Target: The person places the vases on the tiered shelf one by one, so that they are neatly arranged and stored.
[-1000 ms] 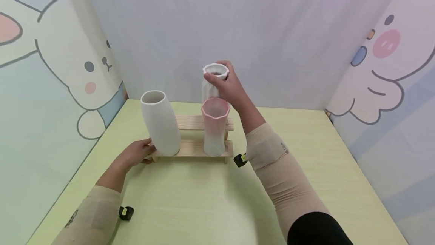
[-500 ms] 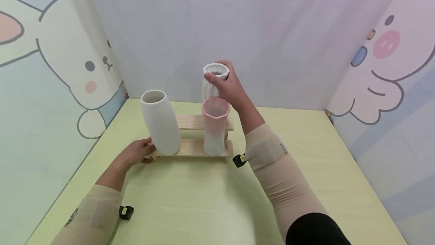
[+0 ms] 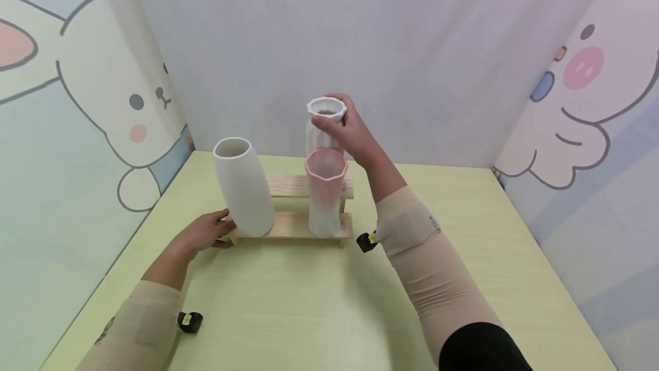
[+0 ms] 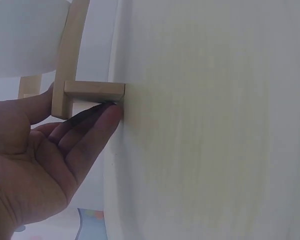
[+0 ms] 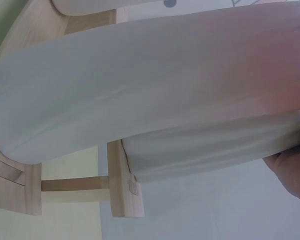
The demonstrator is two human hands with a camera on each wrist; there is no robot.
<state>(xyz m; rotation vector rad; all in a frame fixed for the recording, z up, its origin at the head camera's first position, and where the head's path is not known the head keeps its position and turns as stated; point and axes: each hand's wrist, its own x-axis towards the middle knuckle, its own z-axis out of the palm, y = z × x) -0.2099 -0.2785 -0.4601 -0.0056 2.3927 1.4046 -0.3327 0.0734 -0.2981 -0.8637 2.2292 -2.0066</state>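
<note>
A two-tier wooden stand [image 3: 292, 225] bears three upright vases. My right hand [image 3: 352, 131] grips the fluted white vase [image 3: 316, 136] just below its rim, thumb in front and the other fingers mostly hidden behind. In the right wrist view, that white vase [image 5: 200, 150] has its base on the upper tier [image 5: 124, 200]. In front of it, on the lower tier, stands a pink-to-white vase [image 3: 325, 194]. A tall smooth white vase [image 3: 244, 194] occupies the lower tier's left end. My left hand [image 4: 45, 155] holds that end of the stand, thumb over the board and fingers against the leg [image 4: 95, 91].
The stand is on a pale yellow-green table [image 3: 293, 308]. Behind it hangs a plain grey-white backdrop [image 3: 412, 74]. Cartoon-printed panels rise at the left [image 3: 67, 148] and right [image 3: 633, 205]. Small black devices [image 3: 190, 322] are strapped to both forearms.
My right thumb has shifted slightly lower on the fluted vase, and the right forearm has moved a little rightward. The left hand, the stand and the other vases stay put.
</note>
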